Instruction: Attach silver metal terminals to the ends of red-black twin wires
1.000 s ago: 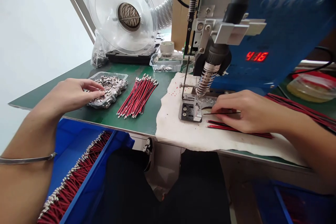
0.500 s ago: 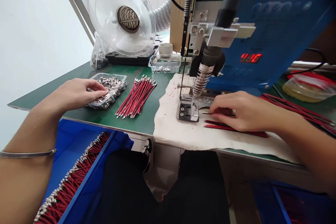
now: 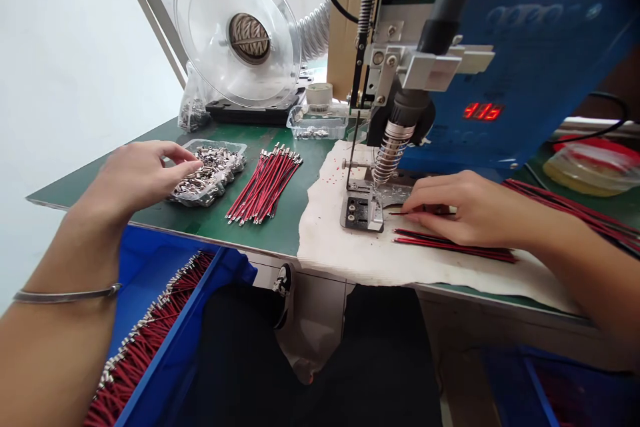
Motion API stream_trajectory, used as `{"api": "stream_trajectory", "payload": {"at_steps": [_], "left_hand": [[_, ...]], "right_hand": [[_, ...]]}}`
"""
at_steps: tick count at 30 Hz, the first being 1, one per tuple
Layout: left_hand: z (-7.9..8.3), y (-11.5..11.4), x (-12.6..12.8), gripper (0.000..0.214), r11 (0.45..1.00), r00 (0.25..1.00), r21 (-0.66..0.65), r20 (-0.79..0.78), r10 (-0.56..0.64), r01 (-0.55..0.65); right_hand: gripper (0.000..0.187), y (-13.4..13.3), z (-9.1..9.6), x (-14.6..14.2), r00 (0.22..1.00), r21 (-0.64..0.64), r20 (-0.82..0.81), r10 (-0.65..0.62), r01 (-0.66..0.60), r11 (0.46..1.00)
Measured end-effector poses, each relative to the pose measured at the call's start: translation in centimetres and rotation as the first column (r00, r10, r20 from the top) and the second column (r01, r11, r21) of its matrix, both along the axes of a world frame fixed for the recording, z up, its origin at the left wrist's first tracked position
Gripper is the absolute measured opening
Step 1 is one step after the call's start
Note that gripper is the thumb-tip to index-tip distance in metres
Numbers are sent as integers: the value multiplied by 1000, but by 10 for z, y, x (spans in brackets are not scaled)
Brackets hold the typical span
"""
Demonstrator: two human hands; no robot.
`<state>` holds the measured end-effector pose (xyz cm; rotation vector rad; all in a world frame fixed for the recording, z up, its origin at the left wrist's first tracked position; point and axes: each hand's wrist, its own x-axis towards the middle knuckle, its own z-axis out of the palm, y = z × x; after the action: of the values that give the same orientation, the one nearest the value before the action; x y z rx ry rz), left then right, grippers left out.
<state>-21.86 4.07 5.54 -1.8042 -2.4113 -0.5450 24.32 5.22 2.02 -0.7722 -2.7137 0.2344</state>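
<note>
My left hand point(image 3: 137, 177) hovers at the near left side of a clear plastic tray point(image 3: 241, 147) heaped with small metal connectors point(image 3: 213, 163). Its thumb and index finger are pinched together; whatever sits between the tips is too small to make out. With thumb and fingers closed, my right hand point(image 3: 455, 207) grips a thin wire point(image 3: 396, 213), its end pointing left at the soldering machine's small metal fixture point(image 3: 367, 213). Beneath that hand, several red and black wires point(image 3: 425, 239) lie on a cream cloth point(image 3: 345, 253).
A bundle of red wires with metal ends point(image 3: 265, 183) lies between tray and cloth. The soldering head point(image 3: 395, 143) hangs over the fixture, before a blue controller point(image 3: 530, 80). Behind stands a clear round fume hood point(image 3: 200, 20). A blue bin point(image 3: 173, 340) of wires is below left.
The left hand has lifted slightly off the connectors, with its fingertips pinched. The right hand holds its wire in nearly the same place. The whole view has shifted a little.
</note>
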Motion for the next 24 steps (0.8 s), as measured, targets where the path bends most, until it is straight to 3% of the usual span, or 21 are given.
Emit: {"api": "stream_trajectory", "payload": {"at_steps": [3, 5, 8, 11, 16, 18, 24], "left_hand": [[1, -17, 20, 33, 986, 993, 164, 117, -5, -14], [0, -32, 45, 33, 941, 954, 338, 272, -129, 30], [-10, -52, 89, 24, 857, 793, 504, 477, -380, 108], [-27, -56, 125, 14, 847, 558, 490, 653, -512, 203], [-49, -39, 163, 19, 889, 189, 372, 884, -427, 267], [-51, -31, 175, 21, 885, 113, 376, 902, -418, 273], [-50, -22, 203, 8, 911, -1, 362, 929, -369, 195]], "right_hand": [[23, 0, 1, 0, 1000, -19, -25, -2, 2, 1000], [22, 0, 2, -1, 999, -38, -41, -8, 6, 999], [21, -2, 5, -4, 996, -49, -82, -25, 21, 999], [23, -4, 7, -6, 990, -46, -128, -56, 50, 998], [25, -5, 7, -8, 982, -41, -164, -95, 89, 995], [24, -5, 6, -10, 979, -60, -174, -106, 97, 993], [19, -8, 0, -19, 967, 2, -227, -119, 122, 992]]}}
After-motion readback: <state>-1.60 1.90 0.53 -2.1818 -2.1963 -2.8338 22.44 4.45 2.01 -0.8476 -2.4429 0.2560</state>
